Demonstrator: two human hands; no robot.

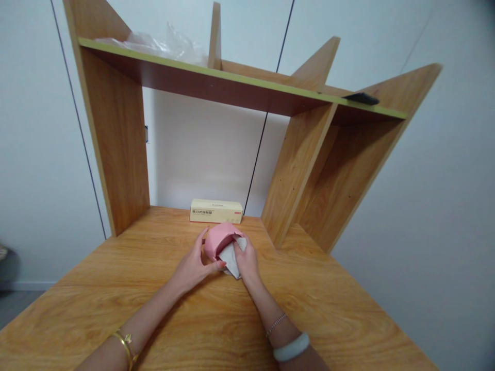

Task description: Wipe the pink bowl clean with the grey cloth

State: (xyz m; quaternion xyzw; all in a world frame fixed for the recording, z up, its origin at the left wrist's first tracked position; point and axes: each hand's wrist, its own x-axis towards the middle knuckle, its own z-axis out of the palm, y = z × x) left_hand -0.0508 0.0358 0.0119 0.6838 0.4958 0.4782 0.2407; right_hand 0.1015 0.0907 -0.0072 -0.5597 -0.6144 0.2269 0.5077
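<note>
A pink bowl [219, 238] is tipped on its side over the desk, its opening turned toward me and to the right. My left hand [196, 264] grips it from the left, with the thumb along the near rim and the fingers behind the wall. My right hand [245, 257] presses a thin white cloth [229, 258] into the bowl's mouth, the fingers partly hidden by it. One corner of the cloth hangs down below the rim. Whether it is fabric or paper I cannot tell.
Just behind the bowl, a cream cling film box [215, 212] lies along the desk's back. A wooden shelf unit [116, 139] frames the wooden desk [162, 319]. Clear plastic bags [166, 46] and a flat black item [361, 98] rest on the upper shelf.
</note>
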